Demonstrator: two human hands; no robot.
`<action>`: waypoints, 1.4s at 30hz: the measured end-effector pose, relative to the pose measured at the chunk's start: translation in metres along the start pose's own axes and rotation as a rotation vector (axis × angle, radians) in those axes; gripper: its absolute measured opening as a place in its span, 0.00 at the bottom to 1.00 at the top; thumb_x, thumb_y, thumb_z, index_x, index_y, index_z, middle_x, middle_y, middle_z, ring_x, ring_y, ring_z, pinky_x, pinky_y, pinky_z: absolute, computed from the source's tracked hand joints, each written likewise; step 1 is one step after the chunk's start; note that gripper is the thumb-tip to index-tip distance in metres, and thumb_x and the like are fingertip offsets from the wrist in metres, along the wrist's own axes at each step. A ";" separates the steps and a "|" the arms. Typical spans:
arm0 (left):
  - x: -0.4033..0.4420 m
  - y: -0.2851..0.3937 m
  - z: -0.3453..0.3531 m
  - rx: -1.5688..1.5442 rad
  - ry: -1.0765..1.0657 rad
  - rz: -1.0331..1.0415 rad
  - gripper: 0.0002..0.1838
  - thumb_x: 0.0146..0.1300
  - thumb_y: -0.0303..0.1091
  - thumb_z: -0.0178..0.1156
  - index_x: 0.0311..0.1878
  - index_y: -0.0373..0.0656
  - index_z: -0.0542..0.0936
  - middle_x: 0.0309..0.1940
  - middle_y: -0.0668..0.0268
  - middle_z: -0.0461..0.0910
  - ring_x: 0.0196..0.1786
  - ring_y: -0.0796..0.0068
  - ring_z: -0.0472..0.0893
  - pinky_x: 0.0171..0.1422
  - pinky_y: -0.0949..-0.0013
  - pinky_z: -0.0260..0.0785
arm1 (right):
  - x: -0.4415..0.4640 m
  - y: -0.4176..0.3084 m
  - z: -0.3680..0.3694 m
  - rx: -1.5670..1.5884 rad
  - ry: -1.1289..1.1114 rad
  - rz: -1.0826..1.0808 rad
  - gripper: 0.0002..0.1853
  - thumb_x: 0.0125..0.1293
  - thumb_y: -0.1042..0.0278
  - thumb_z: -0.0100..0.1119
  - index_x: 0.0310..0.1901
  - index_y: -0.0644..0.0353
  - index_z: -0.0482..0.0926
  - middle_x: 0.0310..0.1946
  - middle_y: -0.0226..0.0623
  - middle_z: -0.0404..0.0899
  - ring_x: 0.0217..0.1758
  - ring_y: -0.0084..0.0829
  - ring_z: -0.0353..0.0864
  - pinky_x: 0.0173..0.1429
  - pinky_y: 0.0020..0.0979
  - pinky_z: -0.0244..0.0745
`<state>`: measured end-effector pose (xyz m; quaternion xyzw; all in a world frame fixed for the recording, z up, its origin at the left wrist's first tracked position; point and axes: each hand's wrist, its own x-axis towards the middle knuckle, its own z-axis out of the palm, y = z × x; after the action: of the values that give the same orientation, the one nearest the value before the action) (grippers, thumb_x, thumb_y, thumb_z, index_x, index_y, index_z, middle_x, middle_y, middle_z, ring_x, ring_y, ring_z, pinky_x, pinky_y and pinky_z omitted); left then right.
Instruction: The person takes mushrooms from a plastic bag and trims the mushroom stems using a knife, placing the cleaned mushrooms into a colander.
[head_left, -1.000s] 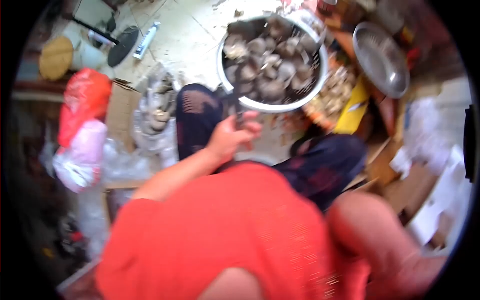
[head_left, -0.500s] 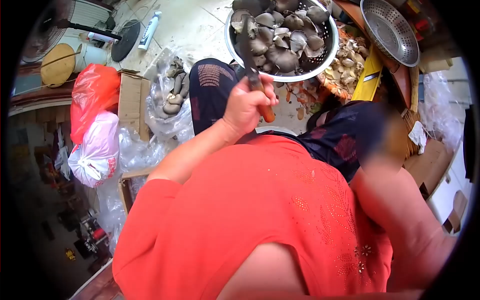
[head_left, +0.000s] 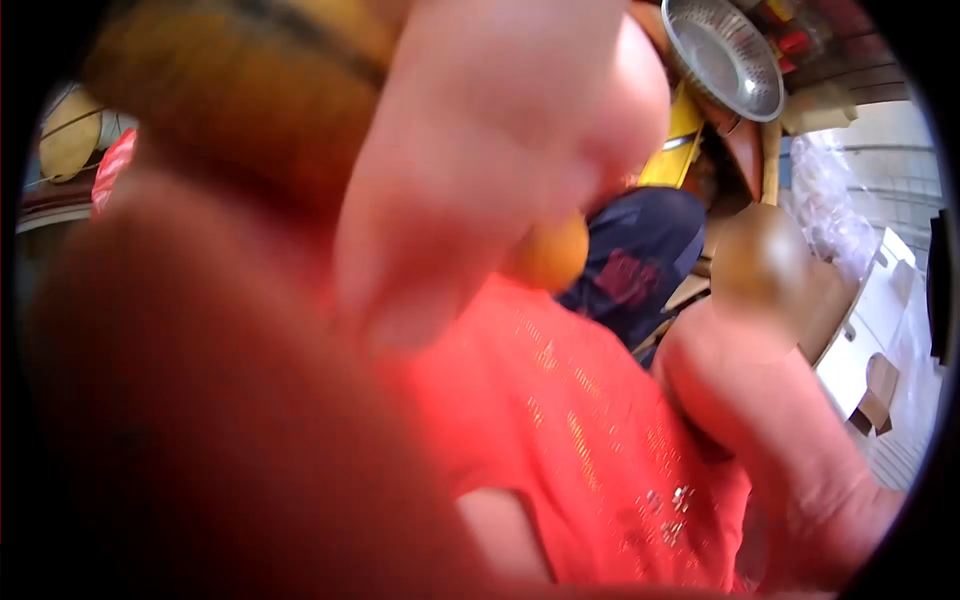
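My left hand (head_left: 490, 150) is right up against the camera, large and blurred, its fingers wrapped round the brown wooden handle (head_left: 250, 110) of a knife. The handle's orange rounded butt end (head_left: 560, 255) pokes out below the fingers, while the blade is out of sight. At the right, my right forearm (head_left: 790, 420) reaches up near the dark-trousered knee (head_left: 640, 270). A smeared brown patch (head_left: 758, 260) lies over the end of that arm, so my right fingers are hidden.
A metal colander (head_left: 725, 60) stands at the upper right, beside a yellow strip (head_left: 678, 140). Clear plastic wrap (head_left: 830, 200) and a white box (head_left: 870, 320) lie at the right. A bit of red bag (head_left: 113, 170) shows at the left.
My left hand has risen from in front of the mushroom bowl to close before the camera, still holding the knife. The bowl is now hidden. The view has shifted; my right arm stays low.
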<state>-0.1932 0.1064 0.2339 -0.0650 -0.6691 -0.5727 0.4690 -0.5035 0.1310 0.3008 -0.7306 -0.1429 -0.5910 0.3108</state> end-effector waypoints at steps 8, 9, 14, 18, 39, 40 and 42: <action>-0.027 -0.017 0.007 0.001 0.372 -0.038 0.40 0.56 0.29 0.70 0.70 0.48 0.61 0.65 0.65 0.63 0.27 0.85 0.75 0.44 0.74 0.62 | -0.021 0.002 -0.004 -0.041 0.063 -0.069 0.09 0.64 0.69 0.53 0.44 0.62 0.73 0.41 0.32 0.76 0.46 0.26 0.78 0.53 0.31 0.73; -0.029 -0.023 0.008 -0.001 0.427 -0.046 0.40 0.56 0.29 0.70 0.70 0.48 0.61 0.65 0.65 0.63 0.27 0.85 0.75 0.44 0.74 0.62 | -0.022 0.003 -0.007 -0.037 0.074 -0.072 0.09 0.64 0.69 0.53 0.44 0.62 0.73 0.41 0.32 0.76 0.46 0.26 0.78 0.54 0.31 0.73; -0.039 -0.043 0.005 -0.007 0.641 0.005 0.40 0.56 0.29 0.70 0.70 0.48 0.61 0.66 0.65 0.62 0.27 0.85 0.75 0.44 0.74 0.62 | -0.020 0.014 -0.015 -0.024 0.057 -0.071 0.10 0.64 0.68 0.53 0.45 0.62 0.73 0.41 0.33 0.76 0.47 0.27 0.78 0.54 0.31 0.73; -0.047 -0.055 0.005 -0.017 0.728 0.040 0.40 0.56 0.28 0.70 0.70 0.48 0.61 0.66 0.64 0.62 0.27 0.85 0.75 0.44 0.74 0.63 | -0.024 0.018 -0.016 -0.033 0.052 -0.075 0.11 0.64 0.68 0.53 0.45 0.63 0.73 0.41 0.34 0.76 0.47 0.28 0.78 0.54 0.32 0.73; -0.065 -0.100 0.001 -0.051 0.908 0.016 0.40 0.57 0.27 0.69 0.71 0.48 0.60 0.69 0.62 0.59 0.26 0.85 0.75 0.43 0.75 0.63 | -0.033 0.049 -0.011 -0.076 0.089 -0.052 0.13 0.64 0.66 0.52 0.47 0.66 0.73 0.43 0.38 0.76 0.48 0.31 0.78 0.57 0.34 0.72; -0.065 -0.106 0.004 -0.055 0.914 -0.004 0.40 0.57 0.27 0.69 0.71 0.48 0.60 0.69 0.62 0.58 0.26 0.85 0.75 0.43 0.75 0.63 | -0.033 0.052 -0.011 -0.074 0.095 -0.052 0.14 0.64 0.66 0.52 0.47 0.66 0.73 0.43 0.38 0.76 0.48 0.31 0.78 0.57 0.34 0.72; -0.064 -0.117 0.007 -0.075 0.926 -0.030 0.40 0.57 0.27 0.68 0.71 0.48 0.60 0.69 0.62 0.58 0.26 0.85 0.75 0.43 0.75 0.63 | -0.030 0.050 -0.012 -0.079 0.093 -0.048 0.14 0.64 0.66 0.52 0.47 0.66 0.74 0.43 0.39 0.76 0.49 0.31 0.78 0.57 0.34 0.72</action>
<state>-0.2350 0.1018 0.1074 0.1905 -0.3689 -0.5719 0.7075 -0.4920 0.0896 0.2595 -0.7106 -0.1223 -0.6366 0.2736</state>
